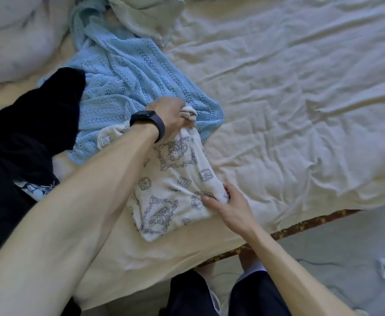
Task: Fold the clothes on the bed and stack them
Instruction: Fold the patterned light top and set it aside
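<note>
Here, near the front edge of the bed (301, 99), a white printed garment (175, 185) lies partly folded. The left hand (171, 115), a dark band (148, 122) on its wrist, grips the garment's bunched far end, fingers curled round the cloth. The right hand (230, 206) pinches its near right edge. A blue knit (127, 71) lies just behind, touching it, and a black garment (34, 124) sits to the left.

Near centre, garment (175, 179): white, printed all over with blue-grey line drawings of rabbits and ornate frames. Behind it to the far left, knit (130, 71): light blue, openwork eyelet stripes. Left, cloth (32, 124): plain black. Sheet (301, 87): cream, unpatterned. Near right, mattress edge (301, 226): dark red with gold motifs. Wristband (150, 122): black.
</note>
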The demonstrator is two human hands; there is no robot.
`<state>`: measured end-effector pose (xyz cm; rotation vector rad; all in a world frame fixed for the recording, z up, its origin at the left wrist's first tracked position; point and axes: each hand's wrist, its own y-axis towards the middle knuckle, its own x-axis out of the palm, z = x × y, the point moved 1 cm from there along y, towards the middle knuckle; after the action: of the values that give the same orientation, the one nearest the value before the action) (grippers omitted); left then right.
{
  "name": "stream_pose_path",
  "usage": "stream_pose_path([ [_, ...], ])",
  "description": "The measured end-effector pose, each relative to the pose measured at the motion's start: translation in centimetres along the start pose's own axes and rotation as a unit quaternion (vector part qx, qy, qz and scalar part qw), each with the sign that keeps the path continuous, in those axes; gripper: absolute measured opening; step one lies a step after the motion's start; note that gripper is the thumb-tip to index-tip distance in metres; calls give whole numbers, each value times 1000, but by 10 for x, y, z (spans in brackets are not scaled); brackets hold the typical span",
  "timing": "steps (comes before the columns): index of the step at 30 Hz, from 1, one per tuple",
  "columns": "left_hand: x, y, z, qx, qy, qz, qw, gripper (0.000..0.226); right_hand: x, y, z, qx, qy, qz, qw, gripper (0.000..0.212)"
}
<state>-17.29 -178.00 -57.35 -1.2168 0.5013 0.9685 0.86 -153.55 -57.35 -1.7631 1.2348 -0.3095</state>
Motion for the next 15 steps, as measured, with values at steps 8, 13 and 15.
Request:
stream_pose_path([
  [8,9,16,94,100,-196,69,973,29,-107,-21,16,13,50,71,996,33],
  [13,29,55,178,110,-179,100,973,16,-174,-9,31,24,37,114,992,28],
  [15,34,69,201,98,-168,122,973,12,-197,-1,40,19,34,131,991,27],
])
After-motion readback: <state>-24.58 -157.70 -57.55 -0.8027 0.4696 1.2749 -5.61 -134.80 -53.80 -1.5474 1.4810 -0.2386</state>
